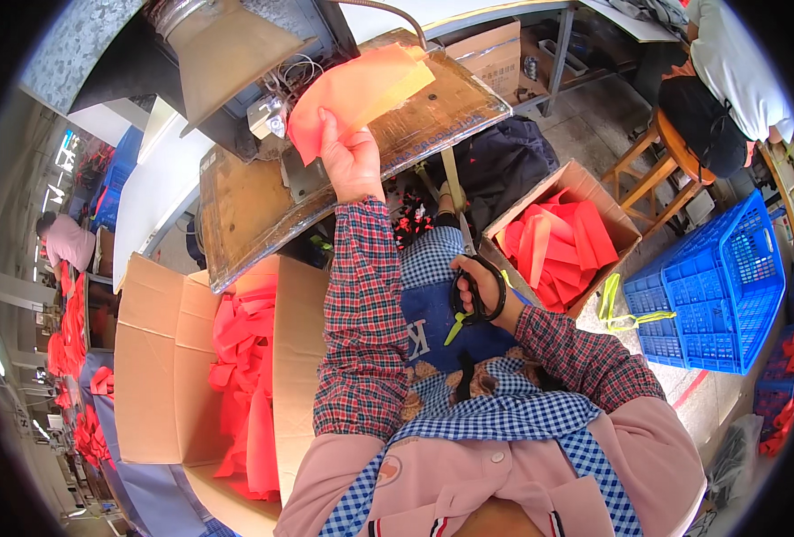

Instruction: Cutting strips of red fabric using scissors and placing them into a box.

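My left hand [352, 161] pinches the near edge of a folded orange-red piece of fabric [352, 94], thumb on top. The fabric stretches over the worn wooden table top [455, 103], close to the head of a sewing machine [267, 116]. Down by my lap, my right hand [486, 294] is wrapped round the black handles of a pair of scissors [476, 300]. Their blades point up and away, toward the table's near edge. A yellow-green strip [454, 329] hangs at the scissors' handle.
Left of me, a large cardboard box [160, 358] holds red fabric pieces. A smaller carton [614, 210] at the right contains more. Beyond it are a blue plastic crate [697, 286] and a wooden stool [670, 148] with a seated person [742, 67]. Another person [68, 240] is far left.
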Demonstrator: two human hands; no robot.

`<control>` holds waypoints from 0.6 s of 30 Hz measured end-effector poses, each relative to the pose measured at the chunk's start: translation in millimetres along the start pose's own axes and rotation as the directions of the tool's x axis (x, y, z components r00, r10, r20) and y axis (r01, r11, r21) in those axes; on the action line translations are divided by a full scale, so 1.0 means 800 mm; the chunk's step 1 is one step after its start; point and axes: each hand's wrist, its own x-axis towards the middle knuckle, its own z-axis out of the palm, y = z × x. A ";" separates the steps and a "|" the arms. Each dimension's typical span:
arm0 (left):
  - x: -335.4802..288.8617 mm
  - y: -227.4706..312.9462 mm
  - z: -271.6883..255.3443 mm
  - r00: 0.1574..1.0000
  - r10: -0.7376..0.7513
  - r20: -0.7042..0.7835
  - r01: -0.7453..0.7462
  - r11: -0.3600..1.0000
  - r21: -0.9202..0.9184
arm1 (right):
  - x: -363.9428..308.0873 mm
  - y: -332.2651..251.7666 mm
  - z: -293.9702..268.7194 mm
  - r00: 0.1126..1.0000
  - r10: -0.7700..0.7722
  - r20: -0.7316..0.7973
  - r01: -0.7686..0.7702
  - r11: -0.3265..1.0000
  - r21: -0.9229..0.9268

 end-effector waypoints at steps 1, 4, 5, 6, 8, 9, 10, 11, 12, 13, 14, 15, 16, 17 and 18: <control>-0.001 -0.001 0.000 1.000 0.012 -0.004 -0.012 1.000 0.015 | 0.000 0.000 0.000 1.000 -0.001 0.002 0.001 1.000 -0.002; -0.001 0.005 -0.001 1.000 -0.025 -0.011 0.025 1.000 -0.004 | -0.002 0.000 0.002 1.000 -0.006 0.003 0.006 1.000 -0.007; 0.000 0.008 -0.002 0.997 -0.073 -0.013 0.073 0.997 -0.039 | -0.003 0.000 0.003 1.000 -0.009 0.004 0.009 1.000 -0.011; -0.001 0.008 -0.005 0.997 -0.072 -0.012 0.072 0.997 -0.037 | -0.004 0.000 0.004 1.000 -0.010 0.006 0.010 1.000 -0.011; -0.007 -0.001 -0.003 1.000 -0.023 0.012 0.022 0.999 0.043 | -0.003 -0.001 0.002 1.000 -0.014 0.007 0.014 1.000 -0.007; -0.007 -0.005 0.000 1.000 -0.026 0.014 0.026 0.999 0.042 | -0.002 -0.001 0.001 1.000 -0.017 0.005 0.017 1.000 -0.005; -0.006 -0.007 0.003 1.000 -0.012 0.001 0.012 0.999 0.047 | -0.002 -0.001 0.001 1.000 -0.012 0.003 0.012 1.000 -0.006; -0.006 -0.009 0.006 1.000 0.002 -0.012 -0.001 0.999 0.052 | -0.002 -0.001 0.000 1.000 -0.008 0.000 0.008 1.000 -0.008; -0.006 -0.008 0.009 1.000 -0.001 -0.012 0.002 0.999 0.052 | -0.002 -0.002 0.000 1.000 -0.009 -0.001 0.009 1.000 -0.006; -0.005 -0.003 0.010 1.000 -0.014 -0.001 0.014 0.999 0.052 | -0.003 -0.002 0.001 1.000 -0.004 0.001 0.004 1.000 -0.001; -0.003 -0.001 0.011 1.000 -0.028 0.009 0.027 0.998 0.053 | -0.003 -0.003 0.001 1.000 0.002 0.003 -0.002 1.000 0.005; -0.003 -0.001 0.011 1.000 -0.029 0.010 0.029 0.998 0.053 | -0.004 -0.003 0.001 1.000 0.001 0.002 -0.001 1.000 0.006; -0.002 0.000 0.010 1.000 -0.029 0.000 0.029 0.998 0.047 | -0.003 -0.003 0.001 1.000 -0.001 0.002 0.001 1.000 0.008; -0.002 0.000 0.009 1.000 -0.028 -0.010 0.028 0.999 0.041 | -0.003 -0.002 0.001 1.000 -0.003 0.002 0.003 1.000 0.010; -0.001 0.002 0.009 1.000 -0.029 -0.009 0.029 0.999 0.042 | -0.003 -0.002 0.002 1.000 -0.004 0.003 0.004 1.000 0.011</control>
